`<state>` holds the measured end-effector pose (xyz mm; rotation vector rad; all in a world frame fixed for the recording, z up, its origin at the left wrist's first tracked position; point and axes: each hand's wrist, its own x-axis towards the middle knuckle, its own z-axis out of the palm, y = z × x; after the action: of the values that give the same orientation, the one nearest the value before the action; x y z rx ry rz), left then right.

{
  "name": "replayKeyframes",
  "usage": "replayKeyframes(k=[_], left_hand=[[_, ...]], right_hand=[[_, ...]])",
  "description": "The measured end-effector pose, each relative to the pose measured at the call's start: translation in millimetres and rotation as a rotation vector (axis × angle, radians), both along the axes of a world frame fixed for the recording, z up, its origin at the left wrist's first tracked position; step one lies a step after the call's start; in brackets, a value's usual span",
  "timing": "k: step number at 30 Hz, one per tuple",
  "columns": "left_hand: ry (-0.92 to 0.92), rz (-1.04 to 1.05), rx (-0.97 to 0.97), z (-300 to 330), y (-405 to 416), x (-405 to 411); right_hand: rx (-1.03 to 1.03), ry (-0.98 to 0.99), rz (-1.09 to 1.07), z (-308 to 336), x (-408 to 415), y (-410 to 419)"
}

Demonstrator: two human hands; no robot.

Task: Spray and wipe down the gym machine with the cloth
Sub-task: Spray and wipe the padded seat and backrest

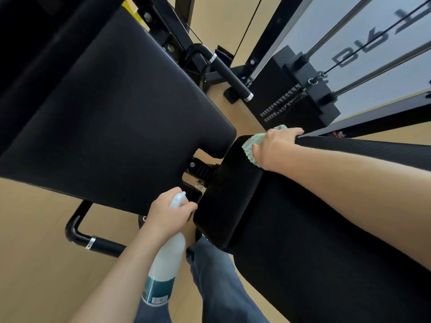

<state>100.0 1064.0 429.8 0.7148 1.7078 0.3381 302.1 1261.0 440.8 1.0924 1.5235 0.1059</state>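
The gym machine has a large black seat pad (pixel 112 117) at the left and a black back pad (pixel 233 190) at the centre and right. My right hand (pixel 272 148) presses a pale green cloth (pixel 253 145) onto the top far corner of the back pad, fingers reaching over its edge. My left hand (pixel 168 214) grips the neck of a white spray bottle (pixel 165 262) with a teal label, held low in front of the gap between the two pads, nozzle pointing away from me.
A black handle bar (pixel 229 76) with silver rings sticks out behind the seat, and another handle (pixel 93 242) sits low at the left. The weight stack (pixel 296 96) with guide rods and cable stands at the upper right. My jeans-clad leg (pixel 221 283) is below on the wooden floor.
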Motion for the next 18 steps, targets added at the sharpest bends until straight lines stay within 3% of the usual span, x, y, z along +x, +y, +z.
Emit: replayKeyframes(k=[6, 10, 18], left_hand=[[-0.006, -0.006, 0.016, 19, 3, -1], [0.006, 0.000, 0.051, 12, 5, -6], [0.074, 0.010, 0.055, -13, -20, -23]], right_hand=[[0.105, 0.036, 0.000, 31, 15, -2], [-0.051, 0.235, 0.023, 7, 8, 1], [-0.014, 0.173, 0.154, -56, -24, 0]])
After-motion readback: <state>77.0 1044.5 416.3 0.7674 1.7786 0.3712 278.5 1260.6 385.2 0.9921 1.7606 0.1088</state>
